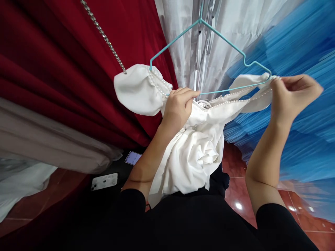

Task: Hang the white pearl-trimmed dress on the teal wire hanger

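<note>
A white dress [193,153] with pearl-beaded edges and a large fabric rosette hangs on a thin turquoise hanger [222,36]. My left hand [179,104] is closed around the hanger's bottom bar and the dress's neckline near the middle. At the hanger's right end, my right hand [288,92] pinches the pearl-edged strap of the dress beside the hanger's corner. The left puffed sleeve [138,89] sits around the hanger's left end. My left fingers partly cover the neckline, and the hanger's hook is cut off at the top.
Red curtain [125,31] fills the left, with a beaded chain [104,36] in front. Blue tulle [300,132] spreads on the right. White drapes [178,45] and metal poles [200,59] stand behind. Two phones, one white [104,181] and one with a lit screen [132,158], lie at lower left.
</note>
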The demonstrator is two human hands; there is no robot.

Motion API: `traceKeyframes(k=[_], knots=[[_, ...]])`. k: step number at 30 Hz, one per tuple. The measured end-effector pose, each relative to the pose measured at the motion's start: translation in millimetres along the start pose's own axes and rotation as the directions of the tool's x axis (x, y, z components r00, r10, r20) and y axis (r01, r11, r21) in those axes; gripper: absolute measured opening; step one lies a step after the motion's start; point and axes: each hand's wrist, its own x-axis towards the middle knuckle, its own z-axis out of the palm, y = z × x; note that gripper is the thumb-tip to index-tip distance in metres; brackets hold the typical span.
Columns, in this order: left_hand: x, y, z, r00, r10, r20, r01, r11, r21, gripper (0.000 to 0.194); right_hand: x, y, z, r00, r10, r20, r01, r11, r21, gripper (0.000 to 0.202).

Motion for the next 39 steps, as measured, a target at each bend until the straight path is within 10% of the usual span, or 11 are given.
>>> traceKeyframes(k=[10, 15, 20, 27, 32, 39], knots=[[0, 1, -1.3, 1.000, -0.027, 0.011, 0.027, 0.999, 0.036, 0.033, 16, -73, 43, 0.900, -0.204, 0.385, 0.241, 0.969, -0.049, 0.020], [0, -2, 1.1, 0.999, -0.034, 0.016, 0.032, 0.997, 0.073, 0.034, -26, -105, 48, 0.872, -0.343, 0.350, 0.346, 0.937, 0.057, 0.030], [0, -2, 1.9, 1.000, -0.014, -0.008, 0.014, 0.996, 0.084, 0.030, -97, -102, 71, 0.691, -0.429, 0.582, 0.350, 0.903, 0.250, 0.028], [3, 0, -14.2, 0.985, 0.016, -0.171, -0.006, 0.998, 0.055, 0.025, -123, -91, 81, 0.755, -0.389, 0.528, 0.314, 0.921, 0.230, 0.030], [8, -23, -46.7, 0.855, 0.099, -0.509, 0.047, 0.963, 0.266, 0.054, -123, -106, 75, 0.758, -0.376, 0.533, 0.320, 0.927, 0.197, 0.023], [20, -69, -82.4, 0.862, -0.137, -0.487, 0.191, 0.979, 0.063, 0.024, -121, -98, 70, 0.744, -0.407, 0.530, 0.330, 0.914, 0.237, 0.025]])
